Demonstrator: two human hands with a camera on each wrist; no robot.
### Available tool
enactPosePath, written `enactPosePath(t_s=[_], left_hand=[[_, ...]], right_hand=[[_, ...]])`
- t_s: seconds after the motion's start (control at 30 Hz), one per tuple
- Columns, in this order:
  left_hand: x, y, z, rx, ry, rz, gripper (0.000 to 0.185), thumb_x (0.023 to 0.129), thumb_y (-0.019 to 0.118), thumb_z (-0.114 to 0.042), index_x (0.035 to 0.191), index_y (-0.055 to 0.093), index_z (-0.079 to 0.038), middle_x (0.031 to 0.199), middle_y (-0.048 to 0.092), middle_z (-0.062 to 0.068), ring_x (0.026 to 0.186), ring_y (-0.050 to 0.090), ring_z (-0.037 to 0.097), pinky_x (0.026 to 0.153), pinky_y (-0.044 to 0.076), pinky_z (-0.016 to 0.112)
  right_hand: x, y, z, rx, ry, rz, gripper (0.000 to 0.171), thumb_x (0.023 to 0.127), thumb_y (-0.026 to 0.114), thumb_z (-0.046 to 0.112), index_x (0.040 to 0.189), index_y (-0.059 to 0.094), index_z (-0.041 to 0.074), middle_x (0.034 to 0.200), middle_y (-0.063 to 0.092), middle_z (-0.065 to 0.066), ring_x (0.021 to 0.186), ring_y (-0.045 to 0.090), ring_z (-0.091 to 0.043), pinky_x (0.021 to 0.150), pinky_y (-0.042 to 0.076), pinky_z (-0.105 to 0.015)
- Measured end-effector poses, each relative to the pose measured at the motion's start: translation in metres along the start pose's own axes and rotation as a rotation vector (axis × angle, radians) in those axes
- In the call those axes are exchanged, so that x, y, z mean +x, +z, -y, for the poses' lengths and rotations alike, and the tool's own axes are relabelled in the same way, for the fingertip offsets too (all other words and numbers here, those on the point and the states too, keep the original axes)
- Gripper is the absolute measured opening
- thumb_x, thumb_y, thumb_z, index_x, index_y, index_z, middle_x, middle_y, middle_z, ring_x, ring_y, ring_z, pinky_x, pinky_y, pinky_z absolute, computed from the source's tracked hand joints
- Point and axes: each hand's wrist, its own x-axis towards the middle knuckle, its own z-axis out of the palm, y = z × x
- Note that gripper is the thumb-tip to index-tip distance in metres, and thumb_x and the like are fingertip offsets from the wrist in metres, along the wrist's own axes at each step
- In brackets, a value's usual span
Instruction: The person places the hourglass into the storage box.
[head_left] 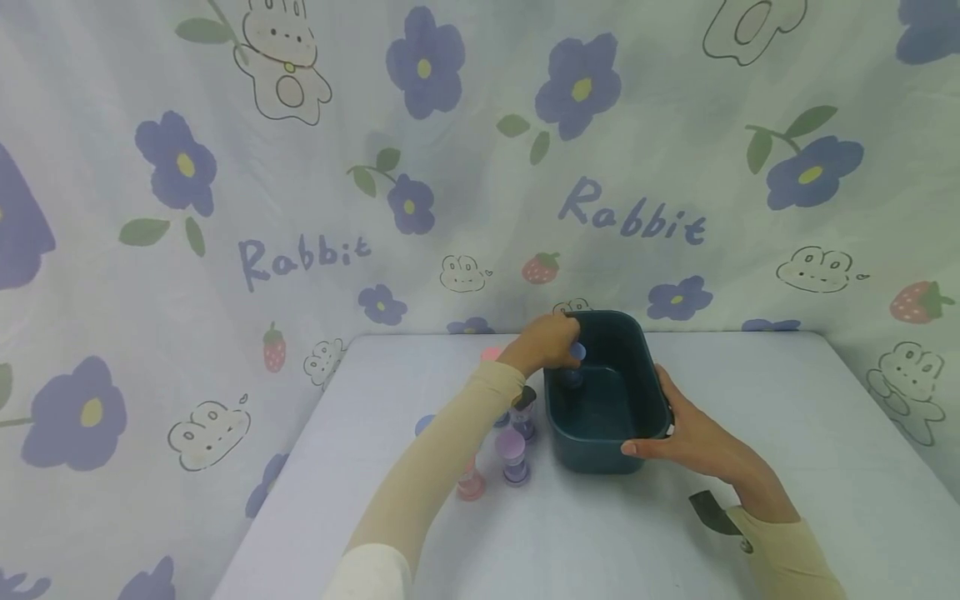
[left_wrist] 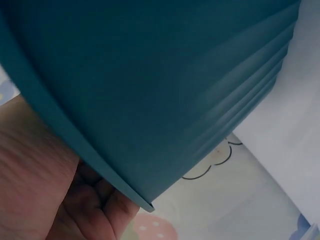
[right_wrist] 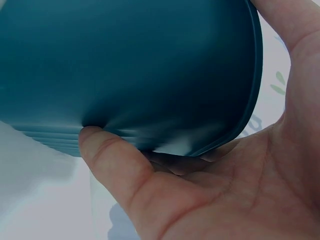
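Note:
A dark teal bin stands on the table, open side up. My left hand reaches over its left rim, fingers curled inward, and holds a small sand timer with a blue end inside the bin. That timer is partly covered by the hand and does not show in the left wrist view, where the bin wall fills the picture. On the right side, my right hand grips the bin. Its thumb presses the outer wall, and the other fingers are mostly hidden behind the bin.
Left of the bin stand several sand timers: a purple one, a pink one and others partly hidden by my left arm, among them a blue top and a pink top. A patterned curtain hangs behind the white table.

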Motion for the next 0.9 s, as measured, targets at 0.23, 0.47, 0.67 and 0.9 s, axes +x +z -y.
enactPosePath(t_s=[0.23, 0.47, 0.67, 0.9], left_hand=[[0.0009, -0.0008, -0.0023, 0.052, -0.006, 0.023, 0.035, 0.086, 0.084, -0.034, 0.111, 0.070, -0.012, 0.099, 0.071, 0.000, 0.085, 0.064, 0.016, 0.075, 0.056, 0.027], [0.0025, -0.0019, -0.0059, 0.132, -0.004, 0.042, 0.035, 0.088, 0.082, -0.034, 0.114, 0.070, -0.013, 0.100, 0.071, 0.000, 0.087, 0.065, 0.016, 0.078, 0.057, 0.029], [0.0037, -0.0028, -0.0079, 0.172, -0.002, 0.049, 0.033, 0.089, 0.081, -0.032, 0.115, 0.070, -0.014, 0.103, 0.073, 0.000, 0.091, 0.067, 0.016, 0.082, 0.059, 0.031], [0.0023, -0.0045, -0.0096, 0.154, -0.012, 0.054, 0.030, 0.089, 0.081, -0.029, 0.112, 0.071, -0.013, 0.101, 0.074, 0.001, 0.089, 0.069, 0.017, 0.082, 0.060, 0.031]], right_hand=[[-0.0002, -0.0006, -0.0006, -0.006, -0.004, -0.003, 0.131, 0.083, 0.083, 0.045, 0.165, -0.014, 0.013, 0.170, 0.009, -0.032, 0.145, 0.033, -0.060, 0.103, 0.046, -0.076], [-0.0007, -0.0001, 0.0003, 0.005, -0.009, -0.003, 0.130, 0.083, 0.083, 0.045, 0.165, -0.013, 0.012, 0.170, 0.009, -0.032, 0.146, 0.031, -0.059, 0.104, 0.044, -0.076], [-0.0002, 0.0032, 0.0026, 0.000, -0.022, -0.011, 0.131, 0.083, 0.083, 0.046, 0.165, -0.013, 0.012, 0.170, 0.008, -0.031, 0.147, 0.031, -0.058, 0.106, 0.042, -0.077], [-0.0004, 0.0047, 0.0050, 0.003, -0.025, -0.007, 0.133, 0.082, 0.083, 0.047, 0.164, -0.014, 0.008, 0.171, 0.006, -0.031, 0.148, 0.029, -0.058, 0.107, 0.041, -0.077]])
